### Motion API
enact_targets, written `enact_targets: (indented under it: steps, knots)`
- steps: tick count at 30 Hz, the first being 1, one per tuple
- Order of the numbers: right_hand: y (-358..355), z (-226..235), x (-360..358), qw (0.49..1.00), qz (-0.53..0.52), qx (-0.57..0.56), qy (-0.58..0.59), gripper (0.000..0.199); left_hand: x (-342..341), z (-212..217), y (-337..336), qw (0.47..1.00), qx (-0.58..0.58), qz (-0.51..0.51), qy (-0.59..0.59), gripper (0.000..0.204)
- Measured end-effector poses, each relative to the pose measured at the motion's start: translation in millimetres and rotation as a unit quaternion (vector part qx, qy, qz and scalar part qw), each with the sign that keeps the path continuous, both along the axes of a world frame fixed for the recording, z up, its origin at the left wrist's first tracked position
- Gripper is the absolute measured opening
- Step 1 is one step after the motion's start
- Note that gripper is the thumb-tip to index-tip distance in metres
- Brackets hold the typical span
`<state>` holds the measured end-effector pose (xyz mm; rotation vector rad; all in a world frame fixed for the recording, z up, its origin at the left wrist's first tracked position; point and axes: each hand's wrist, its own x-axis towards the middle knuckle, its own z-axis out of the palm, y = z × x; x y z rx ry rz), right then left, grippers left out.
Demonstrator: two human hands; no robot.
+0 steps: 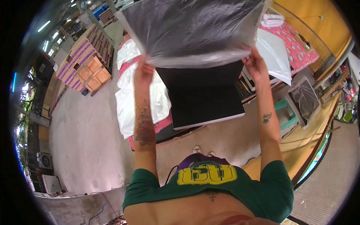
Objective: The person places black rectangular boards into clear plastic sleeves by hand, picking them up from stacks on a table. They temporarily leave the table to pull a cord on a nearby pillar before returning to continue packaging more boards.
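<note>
Both arms reach forward, stretching a clear plastic bag above a flat black panel with a white edge. At the bag's near left corner, my left hand is closed on the film. My right hand pinches the near right corner. Between the hands the bag's near edge runs over the far part of the panel and hides what lies behind. Under the panel's left side spreads crumpled white plastic sheeting, with pink patterned cloth beneath it.
Right of the panel lies a white plastic sheet beside pink patterned cloth. A teal stool and a plastic-wrapped frame stand farther right. Stacked boxes rise at the far left, past the concrete floor. A yellow tarp borders the right.
</note>
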<state>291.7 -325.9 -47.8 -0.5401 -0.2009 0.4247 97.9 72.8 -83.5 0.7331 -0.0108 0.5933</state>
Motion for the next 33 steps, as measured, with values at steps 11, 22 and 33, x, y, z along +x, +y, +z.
enact_targets:
  steps: [11, 22, 33]
  knots:
    - [-4.7, -207.8, -11.5, 0.687, -0.337, -0.547, -0.338, 0.038, 16.3, -153.2, -48.6, 0.744, 0.544, 0.187, 0.341, 0.026]
    - [-192.3, -123.6, 107.2, 0.839, -0.366, -0.392, -0.083, 0.027, 182.9, -71.2, -191.2, 0.92, 0.213, -0.139, 0.3, 0.014]
    - [-278.4, -160.3, 160.6, 0.517, -0.374, -0.766, -0.077, 0.051, 139.2, -85.7, -217.4, 0.972, 0.137, -0.059, 0.184, 0.019]
